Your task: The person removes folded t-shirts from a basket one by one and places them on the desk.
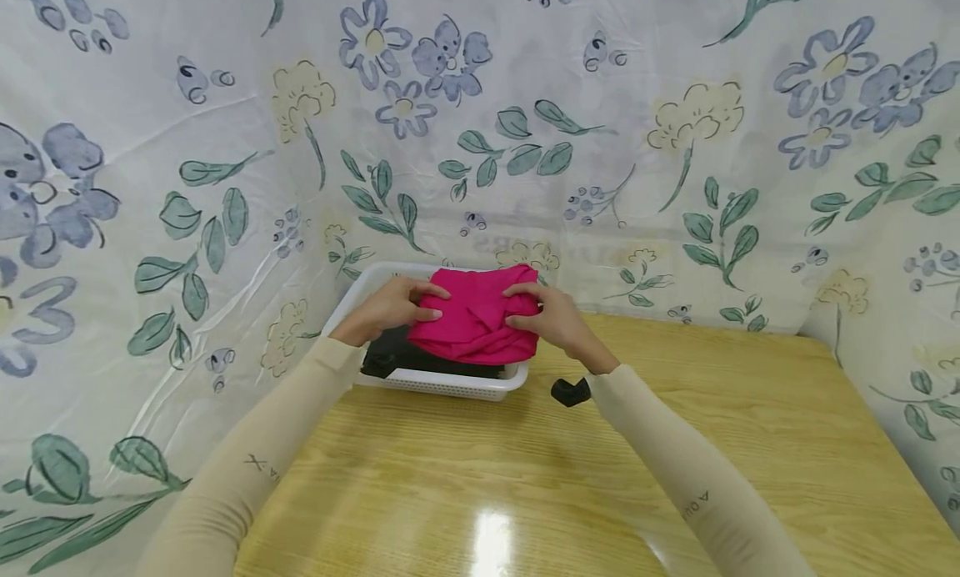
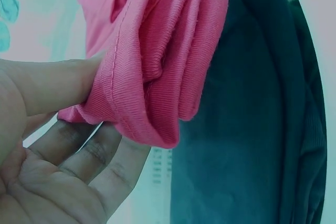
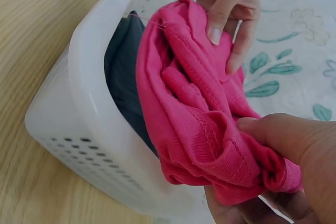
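Observation:
A folded bright pink garment point(image 1: 474, 314), with stitched seams and several layers showing, is held up over a white plastic basket point(image 1: 442, 383). My left hand point(image 1: 388, 310) pinches its left end, thumb on one face and fingers on the other, as the left wrist view shows. At the opposite end my right hand point(image 1: 557, 318) grips the folded layers point(image 3: 210, 108) between thumb and fingers. Under the pink cloth, dark folded fabric point(image 2: 236, 119) lies inside the basket. The garment hides part of the basket's far side and interior.
The basket stands on a wooden table point(image 1: 675, 444) near its back left. A floral-patterned sheet point(image 1: 525, 102) hangs behind the table and along both sides. Black wrist-camera pieces point(image 1: 572, 392) show beside the wrists.

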`<state>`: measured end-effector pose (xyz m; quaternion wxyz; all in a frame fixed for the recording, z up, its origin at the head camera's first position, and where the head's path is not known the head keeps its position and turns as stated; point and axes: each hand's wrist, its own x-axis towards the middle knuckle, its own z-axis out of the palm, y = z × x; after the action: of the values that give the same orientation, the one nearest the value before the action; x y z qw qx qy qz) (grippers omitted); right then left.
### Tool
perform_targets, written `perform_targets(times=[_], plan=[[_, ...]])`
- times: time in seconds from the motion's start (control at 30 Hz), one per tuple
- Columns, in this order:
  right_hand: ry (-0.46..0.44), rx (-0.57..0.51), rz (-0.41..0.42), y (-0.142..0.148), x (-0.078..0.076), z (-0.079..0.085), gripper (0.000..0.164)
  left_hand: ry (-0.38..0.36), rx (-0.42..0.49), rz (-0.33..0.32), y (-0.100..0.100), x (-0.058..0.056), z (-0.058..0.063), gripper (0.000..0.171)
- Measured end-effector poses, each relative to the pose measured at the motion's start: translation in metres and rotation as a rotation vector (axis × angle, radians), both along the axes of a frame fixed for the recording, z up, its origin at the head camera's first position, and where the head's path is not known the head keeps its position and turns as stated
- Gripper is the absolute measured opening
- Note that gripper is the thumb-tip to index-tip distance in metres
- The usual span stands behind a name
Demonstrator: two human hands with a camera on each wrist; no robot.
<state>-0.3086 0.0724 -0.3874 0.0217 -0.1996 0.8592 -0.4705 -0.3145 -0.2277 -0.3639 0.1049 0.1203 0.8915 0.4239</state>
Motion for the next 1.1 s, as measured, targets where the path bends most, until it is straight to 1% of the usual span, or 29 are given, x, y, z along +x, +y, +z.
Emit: perform_targets(times=[0.13,0.27,0.43,0.63,0.8,0.9,1.1], plan=[[0.006,0.001,-0.009,0.011,0.003,0.002,0.04,0.013,-0.002,-0.015,0.01,0.001,0.001,0.039],[0.006,0.011,-0.017,0.024,0.004,0.002,0.04,0.004,0.014,-0.026,0.021,0.002,0.002,0.038],[-0.017,-0.015,-0.026,0.04,0.007,-0.001,0.04,-0.008,0.025,-0.041,0.037,0.003,0.002,0.038],[-0.031,-0.034,-0.048,0.058,0.013,-0.003,0.04,0.002,0.016,-0.068,0.054,0.005,0.001,0.04],[-0.054,-0.056,-0.06,0.074,0.017,-0.003,0.041,0.027,0.025,-0.11,0.069,0.004,-0.001,0.04],[-0.051,-0.05,-0.064,0.084,0.019,-0.003,0.041,0.048,0.025,-0.129,0.078,0.003,0.0,0.04],[-0.052,-0.051,-0.083,0.102,0.021,-0.001,0.042,0.08,0.017,-0.14,0.096,0.001,0.002,0.041]])
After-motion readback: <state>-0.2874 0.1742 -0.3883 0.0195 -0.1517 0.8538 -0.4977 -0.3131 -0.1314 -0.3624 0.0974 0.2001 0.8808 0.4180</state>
